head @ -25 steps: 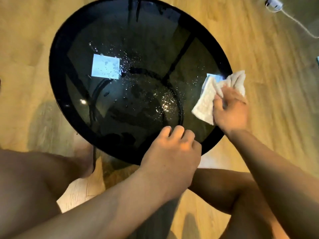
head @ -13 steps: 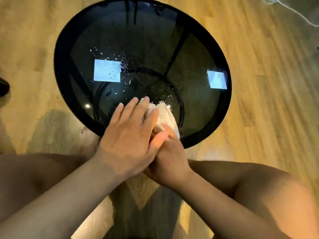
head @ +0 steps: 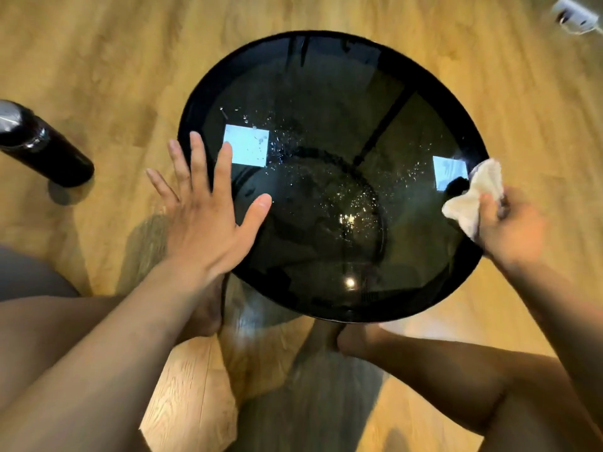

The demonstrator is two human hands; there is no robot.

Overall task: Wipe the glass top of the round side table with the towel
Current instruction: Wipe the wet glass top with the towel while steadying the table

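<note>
The round side table [head: 326,93] has a dark glass top in a black rim, speckled with water droplets near its middle. My left hand [head: 205,210] lies flat with fingers spread over the table's left rim, holding nothing. At the right rim, my right hand [head: 509,230] grips a bunched white towel [head: 476,197] that touches the glass at its edge. Two bright square reflections show on the glass.
A dark bottle [head: 42,145] stands on the wooden floor to the left of the table. A white plug with a cable [head: 574,13] lies at the top right. My bare legs and feet [head: 355,340] are below the table's near edge.
Half a second ago both hands were together on the towel at the near edge. Now the right hand has carried the towel to the right rim and the left hand has moved to the left rim.
</note>
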